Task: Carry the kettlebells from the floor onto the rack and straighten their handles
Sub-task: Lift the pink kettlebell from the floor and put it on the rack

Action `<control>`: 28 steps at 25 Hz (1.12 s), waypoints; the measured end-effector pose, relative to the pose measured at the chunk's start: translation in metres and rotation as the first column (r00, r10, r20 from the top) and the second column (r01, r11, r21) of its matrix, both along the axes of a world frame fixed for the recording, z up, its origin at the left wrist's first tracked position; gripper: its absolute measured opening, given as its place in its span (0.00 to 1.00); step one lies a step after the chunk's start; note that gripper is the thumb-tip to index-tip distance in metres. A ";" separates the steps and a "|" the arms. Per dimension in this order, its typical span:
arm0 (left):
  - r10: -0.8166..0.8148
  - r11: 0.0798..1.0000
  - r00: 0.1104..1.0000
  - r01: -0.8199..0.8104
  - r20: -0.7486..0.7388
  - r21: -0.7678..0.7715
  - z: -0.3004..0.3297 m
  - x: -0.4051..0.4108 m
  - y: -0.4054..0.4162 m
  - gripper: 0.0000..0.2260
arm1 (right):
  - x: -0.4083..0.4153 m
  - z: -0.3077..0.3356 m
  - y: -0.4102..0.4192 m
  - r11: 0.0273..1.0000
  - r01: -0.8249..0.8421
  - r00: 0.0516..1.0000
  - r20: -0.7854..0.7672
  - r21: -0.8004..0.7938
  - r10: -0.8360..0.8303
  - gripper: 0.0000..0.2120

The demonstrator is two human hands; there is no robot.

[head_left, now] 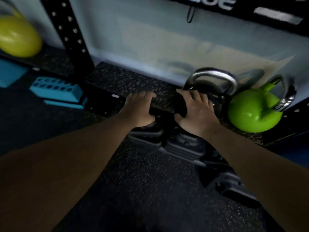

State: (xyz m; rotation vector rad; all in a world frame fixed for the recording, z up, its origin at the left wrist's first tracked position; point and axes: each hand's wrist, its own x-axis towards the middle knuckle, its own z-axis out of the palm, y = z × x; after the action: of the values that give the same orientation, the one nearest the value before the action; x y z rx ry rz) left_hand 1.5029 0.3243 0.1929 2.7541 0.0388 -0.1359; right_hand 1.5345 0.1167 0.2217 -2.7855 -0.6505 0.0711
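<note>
- I see both arms stretched forward and down toward the low shelf of the rack (127, 81), a speckled rubber-topped ledge against the pale wall.
- My left hand (139, 109) lies at the shelf's front edge, fingers spread and pointing away from me, thumb down below the lip; it seems to rest on something dark there, but blur hides whether it grips anything.
- My right hand (197, 111) is spread over a black kettlebell (215, 101) standing on the shelf, fingers splayed across its dark body rather than curled round the handle; I cannot tell how firm that hold is.
- The black kettlebell's steel handle (212, 77) stands upright above the hand, its loop facing me, so its long axis runs roughly along the shelf, left to right.
- Just to its right sits a green kettlebell (254, 113), touching or nearly touching it, near the shelf's front edge.
- The green one is tipped: its handle (284, 96) leans up and off to the right.
- A yellow kettlebell (18, 36) sits far left, beyond the black upright (66, 32).
- Blue blocks (56, 91) lie on the floor at left; dark stacked plates (184, 144) sit below my hands.
</note>
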 end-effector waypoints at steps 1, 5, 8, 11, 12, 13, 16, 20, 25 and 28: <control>0.008 1.000 1.000 -0.008 -0.024 -0.024 -0.003 -0.031 0.018 0.30 | -0.024 -0.006 0.013 0.999 -0.040 0.998 -0.057 -0.002 0.040 0.36; -0.021 0.990 0.971 -0.013 -0.239 -0.139 -0.039 -0.183 0.070 0.21 | -0.143 -0.045 0.054 0.978 -0.209 0.941 -0.278 -0.021 0.195 0.31; -0.102 0.981 0.898 0.018 -0.429 -0.195 -0.069 -0.295 0.090 0.16 | -0.235 -0.081 0.074 0.972 -0.236 0.885 -0.411 0.004 0.217 0.29; -0.131 0.973 0.814 -0.003 -0.566 -0.229 -0.112 -0.386 0.092 0.17 | -0.316 -0.131 0.080 0.963 -0.269 0.797 -0.554 0.032 0.241 0.26; -0.121 0.976 0.781 -0.020 -0.613 -0.218 -0.131 -0.413 0.091 0.19 | -0.342 -0.151 0.080 0.953 -0.302 0.764 -0.592 0.027 0.259 0.26; -0.107 0.981 0.743 -0.031 -0.660 -0.194 -0.151 -0.439 0.089 0.20 | -0.366 -0.172 0.078 0.942 -0.336 0.735 -0.620 0.019 0.275 0.25; -0.088 0.994 0.642 0.010 -0.761 -0.107 -0.205 -0.501 0.071 0.25 | -0.428 -0.229 0.061 0.902 -0.431 0.657 -0.699 -0.040 0.283 0.26; -0.163 0.985 0.545 0.137 -0.822 -0.105 -0.275 -0.566 0.039 0.30 | -0.505 -0.298 0.034 0.804 -0.577 0.505 -0.836 -0.141 0.216 0.28; -0.347 0.850 0.482 0.524 -0.805 -0.053 -0.328 -0.603 0.016 0.24 | -0.576 -0.352 0.021 0.795 -0.607 0.303 -0.928 -0.012 0.218 0.24; -0.390 0.883 0.511 0.443 -0.766 -0.155 -0.345 -0.610 0.014 0.16 | -0.592 -0.365 0.021 0.888 -0.458 0.184 -0.975 0.027 0.124 0.14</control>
State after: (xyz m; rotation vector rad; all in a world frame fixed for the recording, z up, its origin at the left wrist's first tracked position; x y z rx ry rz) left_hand 0.8926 0.3382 -0.1517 2.4562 -0.4070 -1.4956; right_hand 0.9424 0.1382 -0.1433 -2.0348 -0.7882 1.9543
